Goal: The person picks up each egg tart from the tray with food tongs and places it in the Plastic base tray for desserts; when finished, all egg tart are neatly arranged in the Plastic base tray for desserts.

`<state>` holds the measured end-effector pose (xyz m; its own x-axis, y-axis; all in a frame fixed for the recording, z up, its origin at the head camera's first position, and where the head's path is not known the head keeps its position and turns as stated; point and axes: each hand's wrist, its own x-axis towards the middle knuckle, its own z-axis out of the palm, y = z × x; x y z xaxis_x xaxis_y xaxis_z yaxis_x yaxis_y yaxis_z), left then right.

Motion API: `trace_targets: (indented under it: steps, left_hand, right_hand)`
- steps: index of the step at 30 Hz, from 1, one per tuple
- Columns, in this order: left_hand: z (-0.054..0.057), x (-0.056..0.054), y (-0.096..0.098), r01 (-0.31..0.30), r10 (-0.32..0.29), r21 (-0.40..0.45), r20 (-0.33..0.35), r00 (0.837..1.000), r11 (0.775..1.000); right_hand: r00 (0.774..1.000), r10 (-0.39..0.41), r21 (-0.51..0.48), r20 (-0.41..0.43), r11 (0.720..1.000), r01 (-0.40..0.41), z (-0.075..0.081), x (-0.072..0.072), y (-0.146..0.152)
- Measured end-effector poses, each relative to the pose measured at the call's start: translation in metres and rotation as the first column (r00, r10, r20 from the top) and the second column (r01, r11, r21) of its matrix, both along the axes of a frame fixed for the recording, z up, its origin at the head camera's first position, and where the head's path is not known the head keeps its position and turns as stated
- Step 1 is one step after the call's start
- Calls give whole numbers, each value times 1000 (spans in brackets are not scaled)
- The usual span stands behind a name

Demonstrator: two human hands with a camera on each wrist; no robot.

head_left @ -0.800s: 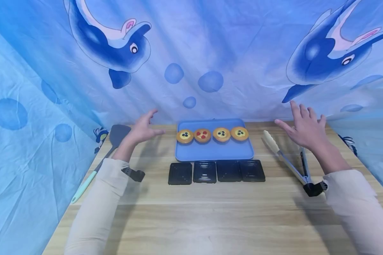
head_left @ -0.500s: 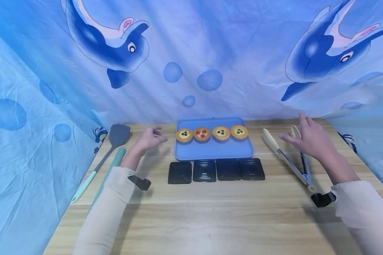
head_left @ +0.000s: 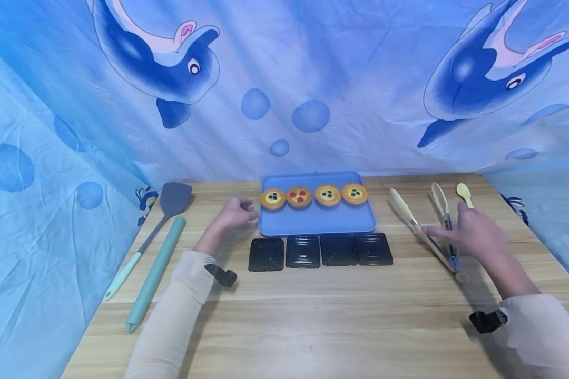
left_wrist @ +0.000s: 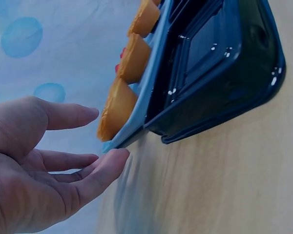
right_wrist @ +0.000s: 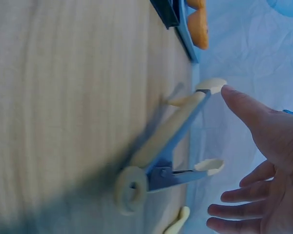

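Note:
My left hand (head_left: 234,213) hovers by the left edge of a blue tray (head_left: 317,225). In the left wrist view, its thumb and fingers (left_wrist: 107,168) are apart with nothing between them; whether a fingertip touches the tray is unclear. A row of egg tarts lies on the tray, among them a berry-topped tart (head_left: 299,197) with red pieces and a tart (head_left: 327,196) with dark berries. My right hand (head_left: 479,231) is over the metal tongs (head_left: 402,206) with cream tips, thumb and fingers spread, holding nothing. It partly hides the tongs and a cream-coloured spoon (head_left: 463,190).
Several black square plastic trays (head_left: 303,252) stand in a row before the blue tray. To the left lie a grey spatula (head_left: 176,197) with a mint handle and a teal roll (head_left: 155,273). A blue dolphin-print curtain (head_left: 360,79) hangs behind the wooden table (head_left: 303,326).
My left hand has lowered and moved right towards the tray, baring the teal roll. My right hand has come down and nearer over the tongs, baring the spoon's head.

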<state>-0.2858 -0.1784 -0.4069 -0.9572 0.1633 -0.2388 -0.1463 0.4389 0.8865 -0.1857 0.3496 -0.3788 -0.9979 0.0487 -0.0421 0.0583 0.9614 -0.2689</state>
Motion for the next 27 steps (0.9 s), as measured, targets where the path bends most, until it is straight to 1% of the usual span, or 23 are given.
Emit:
trace_targets:
  steps: [3, 6, 8, 12, 17, 22, 27]
  left_hand:
    - [-3, 0, 3, -2, 2, 15, -5, 1000, 1000]
    - [-6, -1, 6, -3, 4, 22, -16, 1000, 1000]
    - [-7, 0, 7, 4, -3, 8, -30, 1000, 1000]
    - [-10, -2, 9, 19, -20, -16, -48, 999, 1000]
    - [-13, -3, 10, 31, -31, -8, -42, 999, 999]
    - [-15, -4, 11, 19, -20, -17, -33, 999, 1000]
    - [-17, -4, 13, 17, -20, -59, -47, 999, 998]
  right_hand:
    - [999, -35, 3, 30, 999, 35, -4, 3, -2]
    - [997, -63, 2, 37, 998, 63, -10, 4, -5]
    - [997, -76, -10, 30, 997, 76, -14, 5, -7]
    - [996, -83, -31, 27, 996, 84, -20, 5, -11]
    - [996, -89, -44, 14, 995, 89, -26, 4, -15]
    - [994, -108, -62, -3, 992, 108, -32, 4, -17]
    - [992, -127, -76, -12, 989, 125, -37, 2, -16]
